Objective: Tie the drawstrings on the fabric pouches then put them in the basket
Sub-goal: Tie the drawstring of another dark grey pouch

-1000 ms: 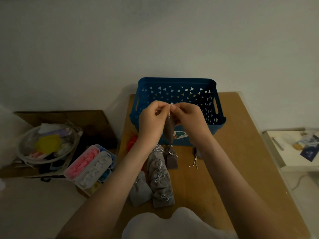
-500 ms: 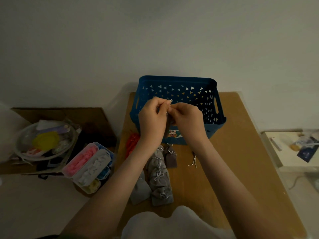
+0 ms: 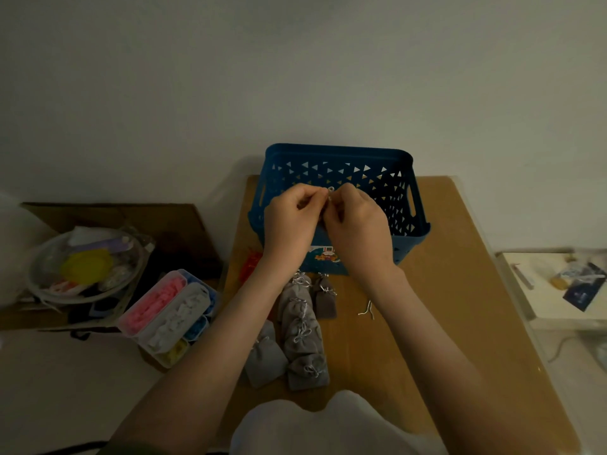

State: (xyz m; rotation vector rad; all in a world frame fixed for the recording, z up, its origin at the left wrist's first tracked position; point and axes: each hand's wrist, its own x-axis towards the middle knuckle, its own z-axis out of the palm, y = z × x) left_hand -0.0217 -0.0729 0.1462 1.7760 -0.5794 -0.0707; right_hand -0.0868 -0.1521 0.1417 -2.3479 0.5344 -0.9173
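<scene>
My left hand [image 3: 290,221] and my right hand [image 3: 356,224] meet in front of the blue basket [image 3: 405,188], fingertips pinching a pale drawstring [image 3: 330,192] between them. The pouch on that string is almost fully hidden behind my hands. Several grey fabric pouches [image 3: 300,326] with white strings lie in a row on the wooden table [image 3: 437,323] below my wrists. A darker pouch [image 3: 325,298] lies beside them. A loose bit of white string [image 3: 368,309] lies under my right forearm.
A red object [image 3: 249,266] sits at the table's left edge. Left of the table are a compartment box [image 3: 167,318] of coloured pieces and a clear bowl [image 3: 85,267] of odds and ends on cardboard. A small white table [image 3: 555,287] stands at right.
My hands have closed in together over the basket front, and the dark pouch that hung visibly between them a second ago is now hidden behind them.
</scene>
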